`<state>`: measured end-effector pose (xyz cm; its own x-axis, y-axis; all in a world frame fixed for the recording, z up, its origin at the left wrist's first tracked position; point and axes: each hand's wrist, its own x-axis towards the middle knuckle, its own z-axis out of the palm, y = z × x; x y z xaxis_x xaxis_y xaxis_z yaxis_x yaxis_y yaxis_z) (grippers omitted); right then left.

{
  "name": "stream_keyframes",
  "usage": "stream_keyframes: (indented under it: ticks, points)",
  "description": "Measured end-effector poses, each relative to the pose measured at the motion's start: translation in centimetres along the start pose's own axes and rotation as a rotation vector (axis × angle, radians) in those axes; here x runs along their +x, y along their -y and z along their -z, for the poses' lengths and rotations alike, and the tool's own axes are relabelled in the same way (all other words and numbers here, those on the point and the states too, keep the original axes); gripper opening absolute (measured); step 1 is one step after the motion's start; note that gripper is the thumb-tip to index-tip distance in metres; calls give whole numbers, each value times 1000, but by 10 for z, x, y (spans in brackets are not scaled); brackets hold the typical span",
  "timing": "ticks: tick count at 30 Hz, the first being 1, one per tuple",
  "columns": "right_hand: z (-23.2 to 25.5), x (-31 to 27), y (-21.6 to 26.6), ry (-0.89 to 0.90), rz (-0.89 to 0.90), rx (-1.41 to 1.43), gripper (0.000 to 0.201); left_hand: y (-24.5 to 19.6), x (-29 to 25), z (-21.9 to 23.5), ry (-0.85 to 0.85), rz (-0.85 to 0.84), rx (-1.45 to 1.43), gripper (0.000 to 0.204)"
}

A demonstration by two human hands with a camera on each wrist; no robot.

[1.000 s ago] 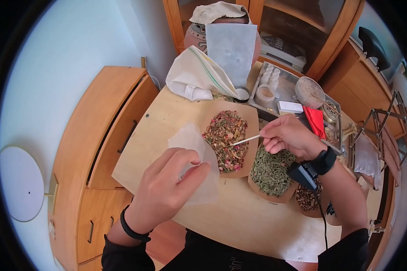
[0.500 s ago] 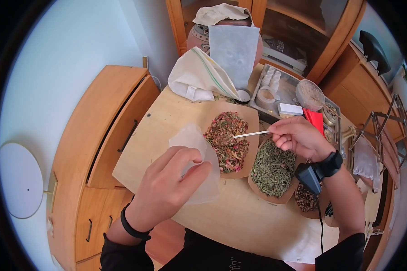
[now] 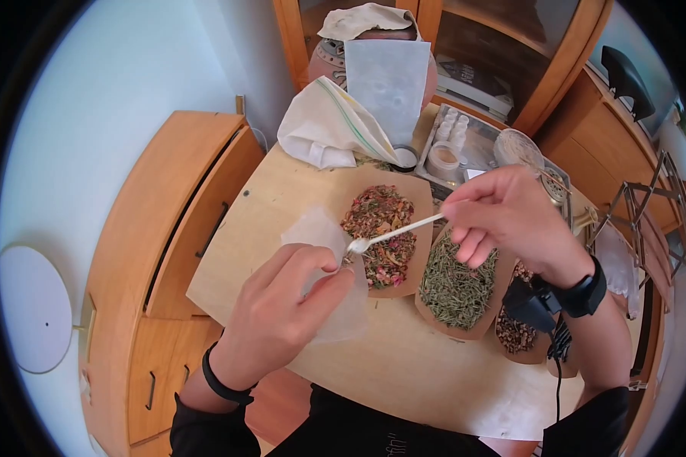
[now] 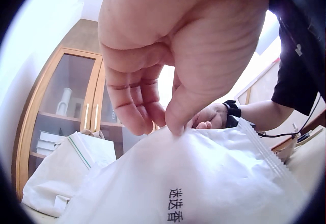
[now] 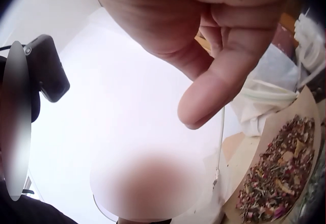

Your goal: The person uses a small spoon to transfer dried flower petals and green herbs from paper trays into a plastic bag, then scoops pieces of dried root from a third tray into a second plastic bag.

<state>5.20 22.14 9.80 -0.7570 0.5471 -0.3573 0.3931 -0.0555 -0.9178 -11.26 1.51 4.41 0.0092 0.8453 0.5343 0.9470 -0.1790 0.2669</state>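
Note:
My left hand pinches the top edge of a translucent white plastic bag between thumb and fingers; black characters are printed on its front in the left wrist view. With thumb and fingertips my right hand holds the thin handle of a small white spoon. The spoon's head is right at the bag's mouth, beside the left fingertips, with a little material on it. Behind it lies a dried flower and herb mix in a brown paper tray. Below the right hand are dried green needle-like leaves in another tray.
A smaller tray of brown bits sits at the right. Farther back are a cream cloth bag, an upright translucent pouch, and a grey tray with small white bottles and a jar. An open drawer stands left of the table.
The right hand first moved slightly right while the spoon's tip was over the flower mix. It has since lifted the spoon and brought its head left to the bag's mouth. The left hand stays in place.

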Motion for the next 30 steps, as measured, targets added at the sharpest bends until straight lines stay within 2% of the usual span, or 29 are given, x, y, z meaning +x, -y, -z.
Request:
stream_keyframes:
  ticks: [1, 3, 10, 16, 18, 24, 30]
  points:
    - [5, 1, -2, 2, -1, -2, 16, 0, 0, 0, -6, -1, -2, 32]
    - [21, 8, -12, -129, 21, -54, 13, 0, -1, 1, 7, 5, -3, 32]
    - [36, 27, -41, -147, -46, -191, 12, -1, 0, 2, 33, 9, 1, 34]
    - [17, 40, -74, -26, -201, 88, 11, -3, 1, -1, 17, -5, 8, 34]
    - [14, 42, -82, 52, -257, 275, 13, -3, 2, 0, 18, -5, 6, 34]
    - [22, 43, -91, 102, -290, 352, 15, -3, 1, 0, 17, -5, 12, 34]
    - [30, 33, -83, 55, -270, 378, 16, -4, 1, 0, 6, -2, -1, 32]
